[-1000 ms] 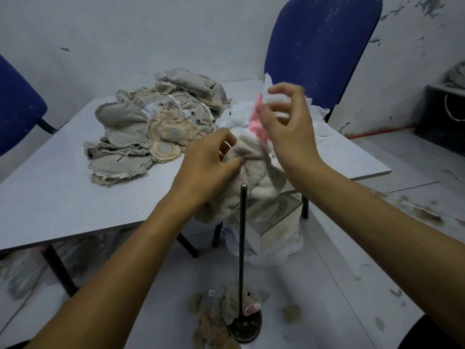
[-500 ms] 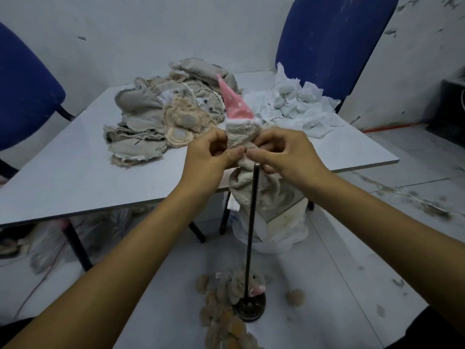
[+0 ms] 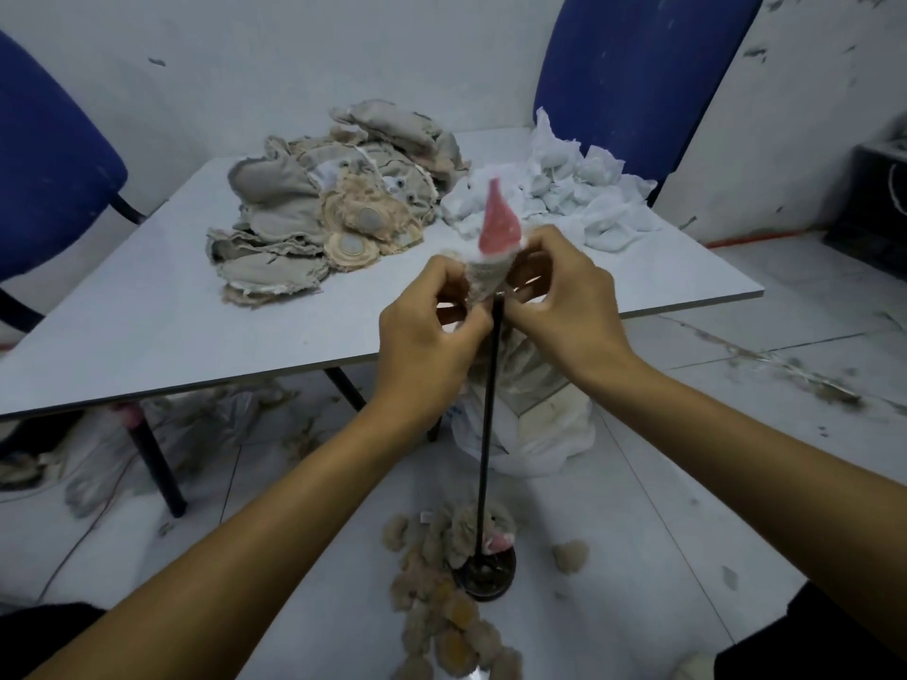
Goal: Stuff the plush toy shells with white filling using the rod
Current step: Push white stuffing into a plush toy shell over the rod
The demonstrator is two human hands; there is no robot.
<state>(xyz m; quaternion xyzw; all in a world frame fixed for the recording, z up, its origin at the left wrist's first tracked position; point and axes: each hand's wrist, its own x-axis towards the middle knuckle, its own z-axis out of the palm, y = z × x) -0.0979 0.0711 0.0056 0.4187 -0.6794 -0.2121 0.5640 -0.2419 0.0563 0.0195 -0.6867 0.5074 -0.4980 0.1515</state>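
On the floor nearest the viewer, finished plush pieces [image 3: 444, 625] lie scattered around the round base of an upright rod [image 3: 486, 434], whose long axis runs straight up from the floor to the worker's hands. At its top, both hands are closed around one plush toy shell [image 3: 483, 279]: the left hand [image 3: 424, 336] pinches the fabric from the left of the rod, the right hand [image 3: 564, 299] pinches it from the right, fingers [image 3: 535, 267] of each curled into the cloth. The shell sits directly above the rod tip, its pink pointed end [image 3: 496, 225] aimed upward, so the coming push appears to run downward along the rod; both hands look equally near. Whether the tip has already entered the shell cannot be told. Behind, on the worktop [image 3: 147, 326], a heap of unstuffed beige shells [image 3: 314, 213] lies toward the far left corner, and the white filling [image 3: 569, 198] is piled at the far right edge, well apart from the hands. A blue chair [image 3: 633, 76] stands beyond.
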